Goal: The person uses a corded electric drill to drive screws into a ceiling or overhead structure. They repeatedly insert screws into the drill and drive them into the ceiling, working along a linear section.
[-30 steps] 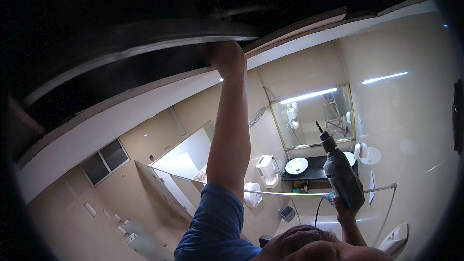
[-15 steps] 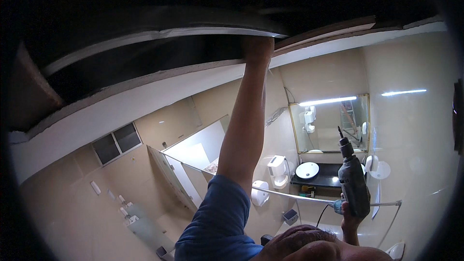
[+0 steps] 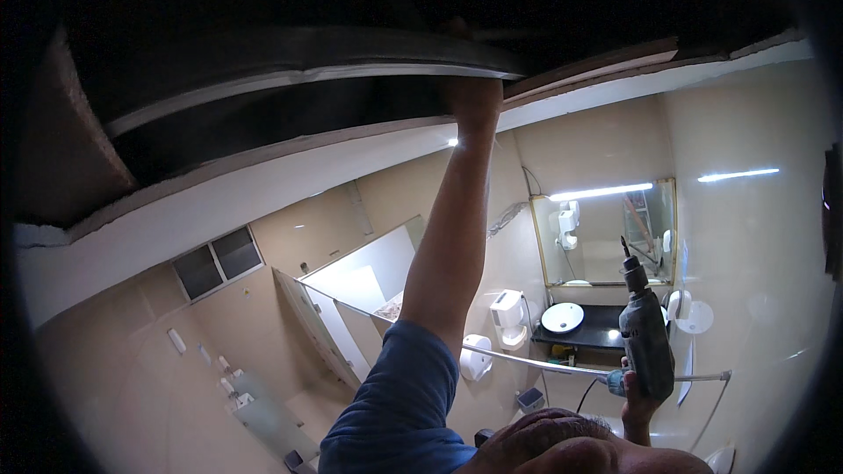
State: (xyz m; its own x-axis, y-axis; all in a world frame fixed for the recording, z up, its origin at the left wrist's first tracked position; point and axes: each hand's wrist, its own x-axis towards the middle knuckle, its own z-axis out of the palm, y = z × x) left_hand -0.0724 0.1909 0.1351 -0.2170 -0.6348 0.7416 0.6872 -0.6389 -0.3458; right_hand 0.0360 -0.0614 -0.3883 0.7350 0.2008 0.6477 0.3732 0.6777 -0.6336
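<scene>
My left arm reaches up into a dark opening in the ceiling. My left hand [image 3: 477, 98] is at the right end of a long thin metal rail [image 3: 290, 78], which crosses in front of it. Its fingers are lost in the dark, so their grip does not show. Low on the right, my right hand [image 3: 639, 405] is closed around the handle of a dark grey power drill [image 3: 645, 333]. The drill stands nearly upright, its bit pointing up, and a black cord [image 3: 585, 397] runs from near its base.
The broken board edge [image 3: 290, 145] of the ceiling opening runs across the view, with a wooden strip [image 3: 606, 66] along its right part. Below are a mirror [image 3: 593, 233], a round white basin [image 3: 562, 318] on a black counter, wall dispensers [image 3: 509, 309], a horizontal rail [image 3: 518, 358] and toilet partitions.
The whole view has shifted slightly, so the opening and the room sit a little lower. A small bright spot now shows beside my left wrist. The drill stays upright in my right hand.
</scene>
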